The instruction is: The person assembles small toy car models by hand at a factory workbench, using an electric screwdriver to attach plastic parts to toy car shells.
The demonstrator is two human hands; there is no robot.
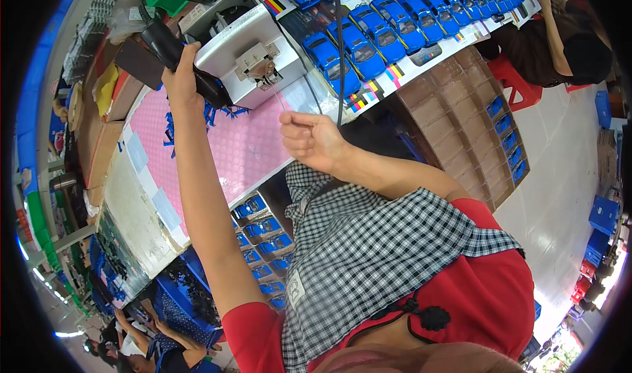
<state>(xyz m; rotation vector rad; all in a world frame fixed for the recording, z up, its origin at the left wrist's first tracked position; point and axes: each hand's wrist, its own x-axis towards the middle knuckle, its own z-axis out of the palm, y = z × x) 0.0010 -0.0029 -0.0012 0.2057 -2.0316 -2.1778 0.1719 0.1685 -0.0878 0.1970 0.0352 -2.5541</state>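
My left hand [184, 77] is wrapped round a black cylindrical corded tool [162, 42], beside a silver-white metal machine [280, 47]. Its fingers are partly hidden on the far side. On the machine's front sits a small metal fixture [255, 61]. Just in front of that, my right hand [313, 139] is closed in a pinch. From its fingertips a thin light rod [280, 102] points up toward the fixture; its exact kind is too small to tell. Small blue plastic parts [170, 133] lie on the pink bumpy mat [240, 152] below my left hand.
Rows of blue toy cars [373, 34] stand on the printed sheet at the far right. A brown compartment tray [442, 103] holds several blue pieces, and another tray of blue car bodies [263, 227] sits near my lap. A co-worker [536, 44] works by a red stool [515, 83].
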